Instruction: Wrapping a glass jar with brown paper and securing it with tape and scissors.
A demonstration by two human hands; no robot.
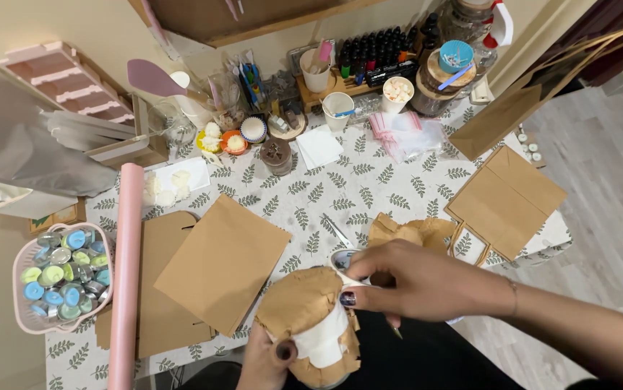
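The left hand (268, 357) gripped the paper-wrapped jar (311, 325) from below — upright, tilted slightly; the right hand (413, 278) held scissors (342, 261) just above-right, at its top.

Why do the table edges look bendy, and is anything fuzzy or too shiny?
Head view: the wide lens bows the table edges; soft, even light, no harsh glare; the left hand and wrapped jar at the bottom look slightly blurred; the right hand is sharper.

Even, warm indoor light, fairly bright; soft short shadows under the paper bags (219, 264). Mild glare on the silvery sheet (15, 137) at upper left. Wide-angle bending at the frame edges. Right hand (420, 278) slightly soft; centre sharp.
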